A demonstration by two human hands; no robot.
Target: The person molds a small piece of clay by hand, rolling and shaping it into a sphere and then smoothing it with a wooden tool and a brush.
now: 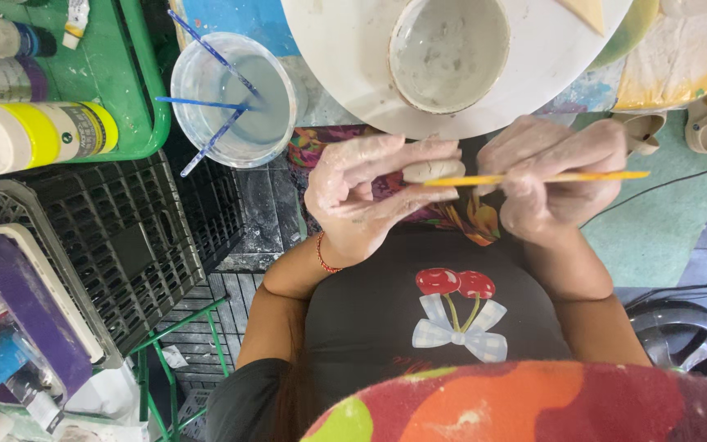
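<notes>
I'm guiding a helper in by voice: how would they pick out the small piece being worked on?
Start at the big white round board at top centre, with the pale bowl on it. Just below its edge, the left hand pinches a small pale clay lump. It alone is touched by the thin yellow stick held by the right hand.

Both hands are coated in a dry, chalky film; the left hand pinches a small matt, pale clay-like piece, and the right hand holds a thin yellow stick with a smooth painted look. Just above the hands sits a matt white round board bearing a dull, clay-smeared bowl. Left of the left hand stands a clear plastic tub of cloudy water with glossy blue brush handles. Further left are a black plastic lattice crate and a glossy green plastic tray.
</notes>
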